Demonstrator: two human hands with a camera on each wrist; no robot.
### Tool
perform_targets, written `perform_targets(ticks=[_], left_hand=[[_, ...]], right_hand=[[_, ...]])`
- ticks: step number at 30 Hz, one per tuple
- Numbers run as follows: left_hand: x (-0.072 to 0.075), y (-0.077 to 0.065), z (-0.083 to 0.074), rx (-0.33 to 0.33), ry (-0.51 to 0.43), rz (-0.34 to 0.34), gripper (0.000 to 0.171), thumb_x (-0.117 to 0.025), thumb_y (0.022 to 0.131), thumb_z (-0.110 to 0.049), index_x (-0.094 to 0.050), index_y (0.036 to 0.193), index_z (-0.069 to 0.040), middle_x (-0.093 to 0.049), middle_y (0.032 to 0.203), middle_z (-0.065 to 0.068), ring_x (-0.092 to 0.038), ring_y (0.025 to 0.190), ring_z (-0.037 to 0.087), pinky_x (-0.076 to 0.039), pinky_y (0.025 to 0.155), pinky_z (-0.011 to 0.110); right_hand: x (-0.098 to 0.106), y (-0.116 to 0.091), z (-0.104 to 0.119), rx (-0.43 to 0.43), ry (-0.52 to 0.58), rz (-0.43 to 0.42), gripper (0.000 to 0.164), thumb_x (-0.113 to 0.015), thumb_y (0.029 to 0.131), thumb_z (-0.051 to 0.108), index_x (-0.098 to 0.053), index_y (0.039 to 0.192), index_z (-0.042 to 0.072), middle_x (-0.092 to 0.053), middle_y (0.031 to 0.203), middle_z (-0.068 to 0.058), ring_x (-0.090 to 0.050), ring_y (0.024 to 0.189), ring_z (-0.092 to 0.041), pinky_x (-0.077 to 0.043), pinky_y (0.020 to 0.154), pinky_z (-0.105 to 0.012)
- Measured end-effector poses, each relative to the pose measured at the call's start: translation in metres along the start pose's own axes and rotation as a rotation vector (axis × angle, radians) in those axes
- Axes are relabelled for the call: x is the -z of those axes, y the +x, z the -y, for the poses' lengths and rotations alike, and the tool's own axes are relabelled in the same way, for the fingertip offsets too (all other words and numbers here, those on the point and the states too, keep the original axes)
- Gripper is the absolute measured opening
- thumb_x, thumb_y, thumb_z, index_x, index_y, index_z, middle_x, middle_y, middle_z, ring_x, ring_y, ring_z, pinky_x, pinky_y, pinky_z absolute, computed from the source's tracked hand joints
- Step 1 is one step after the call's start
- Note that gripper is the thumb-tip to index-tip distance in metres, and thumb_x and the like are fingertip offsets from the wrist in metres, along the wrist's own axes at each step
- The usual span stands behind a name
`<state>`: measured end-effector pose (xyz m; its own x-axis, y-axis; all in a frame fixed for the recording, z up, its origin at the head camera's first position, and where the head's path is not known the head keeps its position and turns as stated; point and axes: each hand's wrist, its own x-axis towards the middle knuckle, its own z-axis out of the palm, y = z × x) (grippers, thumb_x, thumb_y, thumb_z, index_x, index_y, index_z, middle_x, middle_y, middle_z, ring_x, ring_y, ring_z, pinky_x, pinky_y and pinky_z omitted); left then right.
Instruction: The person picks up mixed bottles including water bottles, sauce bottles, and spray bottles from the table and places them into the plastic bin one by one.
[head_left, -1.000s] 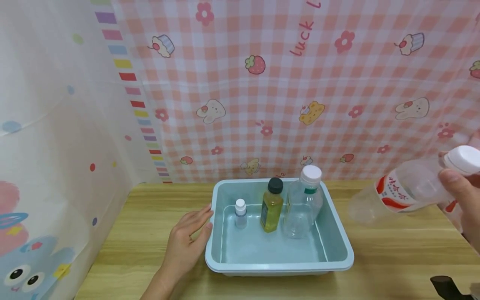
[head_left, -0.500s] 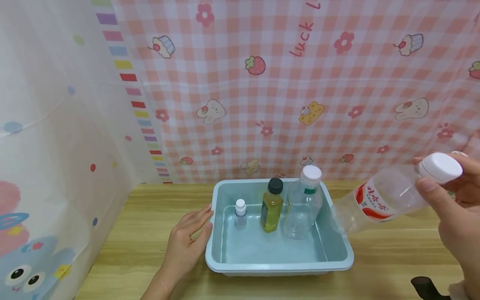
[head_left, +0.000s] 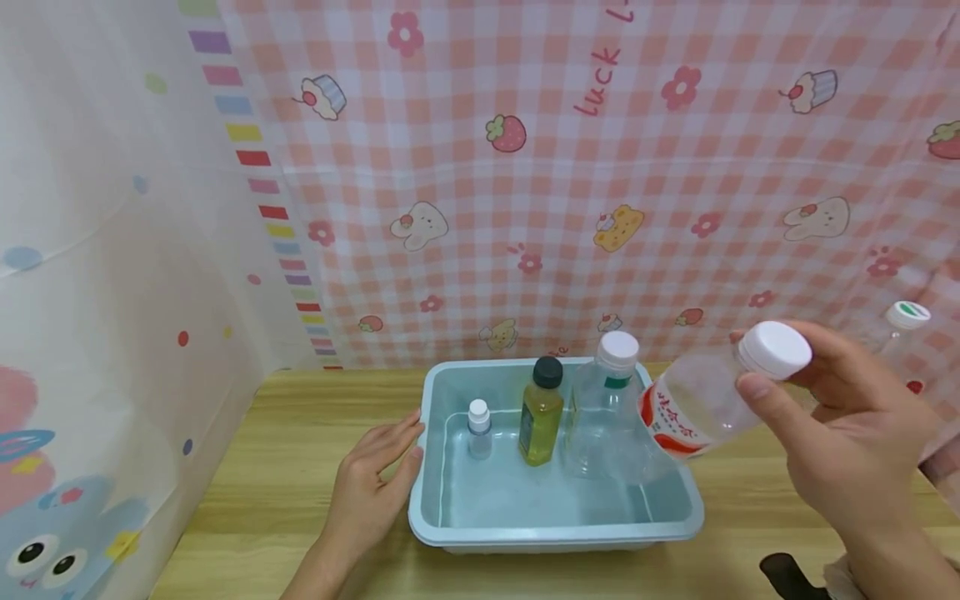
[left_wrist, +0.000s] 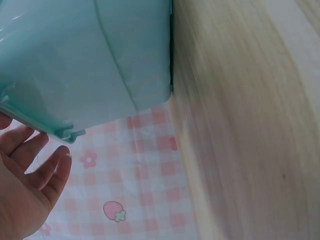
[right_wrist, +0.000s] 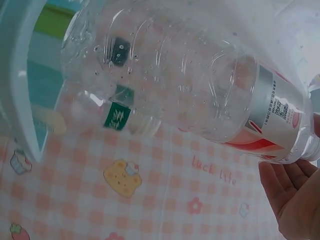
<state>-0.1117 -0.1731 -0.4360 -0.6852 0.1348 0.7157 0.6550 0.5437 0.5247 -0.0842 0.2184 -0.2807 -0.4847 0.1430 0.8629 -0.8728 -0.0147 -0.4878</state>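
My right hand (head_left: 847, 425) grips a clear plastic bottle (head_left: 705, 392) by its neck, just below the white cap. The bottle, with a red and white label, tilts so its base hangs inside the right side of a pale blue basin (head_left: 555, 532). In the right wrist view, the bottle's ridged body (right_wrist: 195, 75) crosses above the basin rim (right_wrist: 20, 75). My left hand (head_left: 378, 479) rests its fingertips against the basin's left rim. Inside stand a small white-capped bottle (head_left: 480, 432), a black-capped bottle of yellow-green liquid (head_left: 542, 417) and a large clear bottle (head_left: 596, 404).
Another bottle with a green and white cap (head_left: 909, 315) stands behind my right hand, mostly hidden. A black handle-like object (head_left: 787, 575) shows at the lower right. The wooden table (head_left: 270, 467) meets a pink checked cloth (head_left: 465, 183) at the back.
My right hand has carried the labelled bottle leftward from beyond the basin's right side to over it, base going inside the rim. The left hand stays on the rim.
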Motion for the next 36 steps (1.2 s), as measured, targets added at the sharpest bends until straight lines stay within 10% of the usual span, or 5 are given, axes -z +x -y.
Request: perform_targets(ticks=[14,25,36], left_hand=[[0.000,-0.001,0.001,0.044,-0.001,0.025,0.031,-0.075,0.089,0.003,-0.077,0.120,0.002,-0.072,0.131,0.011,-0.070,0.112,0.027,-0.047,0.101,0.014],[0.001,-0.002,0.000,0.062,-0.002,0.035,0.031,-0.075,0.090,0.002,-0.077,0.121,0.001,-0.071,0.133,0.009,-0.069,0.113,0.027,-0.048,0.102,0.016],[0.000,0.000,0.000,0.033,0.004,0.013,0.032,-0.075,0.088,0.004,-0.077,0.120,0.001,-0.071,0.133,0.006,-0.070,0.111,0.026,-0.047,0.101,0.014]], right_hand=[[-0.040,-0.014,-0.014,0.004,-0.049,0.036,0.049,-0.087,0.086,0.005,-0.062,0.115,-0.026,-0.077,0.109,-0.011,-0.073,0.093,-0.014,-0.058,0.085,-0.018],[-0.070,-0.032,-0.023,-0.116,-0.292,0.162,0.042,-0.087,0.084,0.002,-0.070,0.120,-0.011,-0.076,0.114,0.000,-0.071,0.097,-0.010,-0.058,0.085,-0.019],[-0.095,-0.053,-0.039,-0.252,-0.293,0.296,0.049,-0.087,0.077,-0.010,-0.072,0.122,0.003,-0.075,0.115,-0.002,-0.068,0.105,-0.012,-0.060,0.091,-0.029]])
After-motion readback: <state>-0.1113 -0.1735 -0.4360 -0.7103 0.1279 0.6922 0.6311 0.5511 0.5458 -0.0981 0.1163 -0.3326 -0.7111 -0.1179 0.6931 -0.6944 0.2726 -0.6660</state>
